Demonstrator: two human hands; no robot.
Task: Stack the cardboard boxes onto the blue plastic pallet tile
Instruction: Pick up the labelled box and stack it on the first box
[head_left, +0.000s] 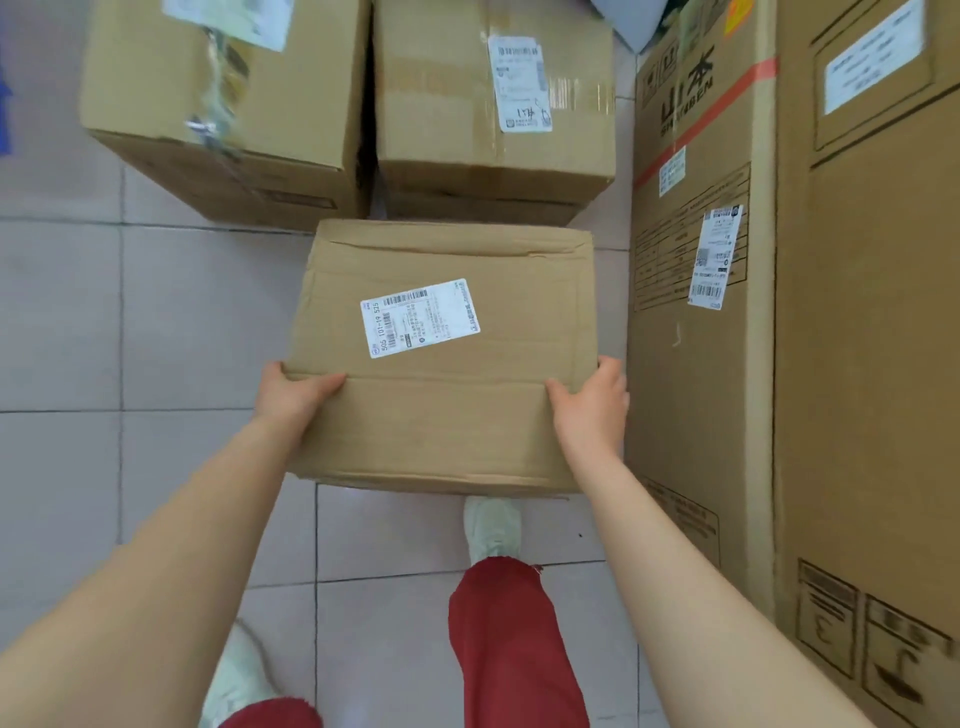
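Note:
I hold a brown cardboard box (441, 395) with a white shipping label on top, lifted above the tiled floor in front of me. My left hand (293, 392) grips its near left corner and my right hand (592, 402) grips its near right corner, thumbs over the top edge. Two more cardboard boxes stand on the floor beyond it: one at the far left (218, 114) and one at the far middle (467, 104). A sliver of blue (4, 104) shows at the left edge; I cannot tell if it is the pallet tile.
A tall printed carton (696, 332) and a second large carton (872, 364) form a wall along the right side. Light floor tiles (156, 322) lie open to the left. My red trouser legs and pale shoes (491, 525) are below the held box.

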